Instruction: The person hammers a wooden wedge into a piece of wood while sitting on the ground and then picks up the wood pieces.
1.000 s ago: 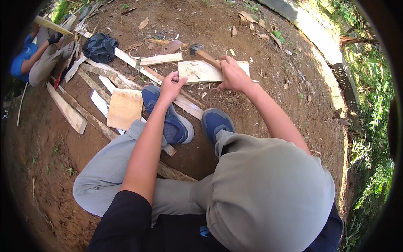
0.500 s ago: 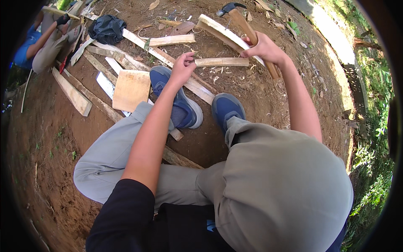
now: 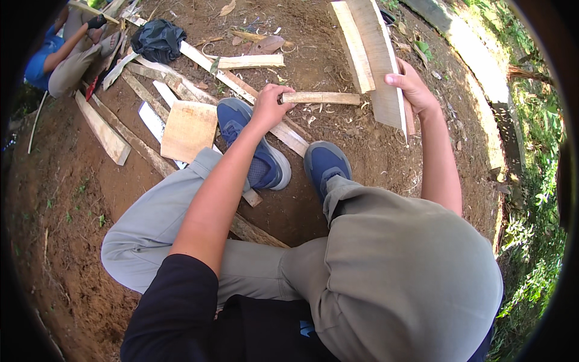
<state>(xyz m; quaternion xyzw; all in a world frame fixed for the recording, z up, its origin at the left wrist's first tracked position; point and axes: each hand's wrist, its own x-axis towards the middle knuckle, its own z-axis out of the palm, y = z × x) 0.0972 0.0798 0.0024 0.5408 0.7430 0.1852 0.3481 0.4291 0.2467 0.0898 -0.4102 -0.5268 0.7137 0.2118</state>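
My right hand (image 3: 415,87) grips a wide wooden board (image 3: 379,63), its thumb over the right edge and its broad face turned toward me. Along the board's left side runs a narrower wooden strip (image 3: 353,48); whether the two are joined I cannot tell. Behind the board, in the same hand, is a hammer; part of its wooden handle (image 3: 409,118) shows below, and the rest is mostly hidden. My left hand (image 3: 271,107) is closed on the left end of a short wooden strip (image 3: 322,98) low over the ground. Its fingertips are partly hidden.
Several long wood strips and a square board (image 3: 189,130) lie left of my shoes (image 3: 325,161). Another short piece (image 3: 250,61) lies beyond, near a black plastic bag (image 3: 158,41). At the far left sits another person (image 3: 51,63). Shavings litter the brown soil.
My right hand has turned the board from edge-on to face-on, and the hammer has gone mostly behind it. My left hand has moved right and closed on the short strip's end.
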